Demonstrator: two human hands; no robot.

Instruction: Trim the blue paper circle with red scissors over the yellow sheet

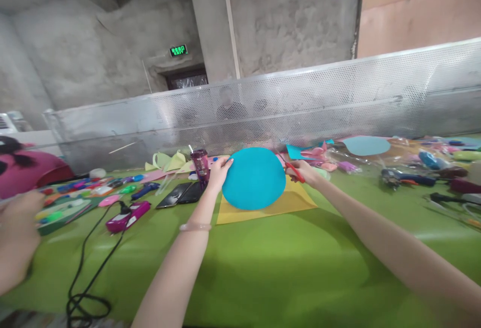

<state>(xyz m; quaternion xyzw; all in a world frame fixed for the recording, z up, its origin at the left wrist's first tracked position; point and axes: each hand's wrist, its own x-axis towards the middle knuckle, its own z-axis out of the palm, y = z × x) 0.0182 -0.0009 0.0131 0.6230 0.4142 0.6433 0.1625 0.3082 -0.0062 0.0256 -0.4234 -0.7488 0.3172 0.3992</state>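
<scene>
A round sheet of blue paper [254,179] is held up above the table, its left edge pinched by my left hand [221,170]. My right hand [305,172] grips red-handled scissors [295,172] beside the paper's right edge, with the blades pointing up and away from me. I cannot tell whether the blades touch the paper. Beneath the blue circle, a yellow sheet [266,212] lies on the green table cover [270,268].
To the left are a purple cup with a straw [201,164], a dark phone [174,196] and a magenta power strip [128,217] with a black cord. Craft pieces lie along both sides. A co-worker's blurred arm [18,238] reaches in at left. A perforated metal panel [300,102] borders the table's back.
</scene>
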